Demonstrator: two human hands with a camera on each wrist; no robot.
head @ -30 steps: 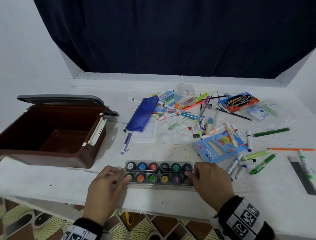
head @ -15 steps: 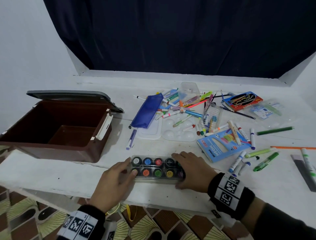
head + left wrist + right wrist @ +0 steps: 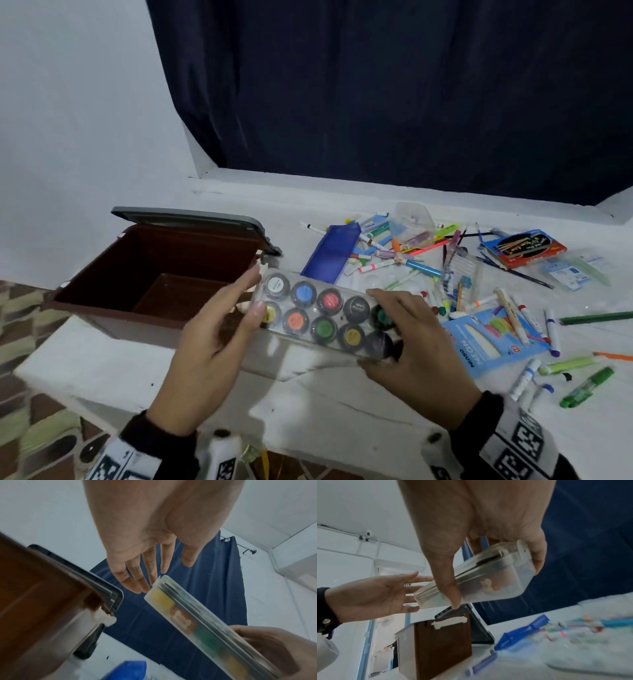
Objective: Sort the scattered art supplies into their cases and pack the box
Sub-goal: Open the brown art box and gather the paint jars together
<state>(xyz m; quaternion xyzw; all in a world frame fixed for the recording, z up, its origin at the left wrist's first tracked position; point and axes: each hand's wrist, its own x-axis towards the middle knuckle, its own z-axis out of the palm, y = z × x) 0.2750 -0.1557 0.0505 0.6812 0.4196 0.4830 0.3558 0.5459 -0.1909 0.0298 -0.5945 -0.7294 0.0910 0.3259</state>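
A clear plastic paint case [image 3: 318, 311] with two rows of coloured pots is held in the air just right of the open brown box [image 3: 164, 250]. My right hand [image 3: 404, 329] grips the case's right end, fingers along the far side and thumb on the near side. My left hand [image 3: 246, 298] touches the case's left end with straight, spread fingers. The left wrist view has the left hand [image 3: 150, 574] at the end of the paint case [image 3: 188, 618]. In the right wrist view my right hand [image 3: 488, 555] wraps round the paint case [image 3: 488, 577].
The box's grey lid [image 3: 191, 217] stands open behind it. On the white table lie a blue pouch [image 3: 334, 253], a heap of markers [image 3: 394, 260], a blue neon carton [image 3: 493, 335], a red pencil box [image 3: 524, 248] and green pens [image 3: 587, 385].
The paint case has come up off the table's front edge and moved left toward the brown box. My right hand now holds it, and my left fingers have straightened at its end.
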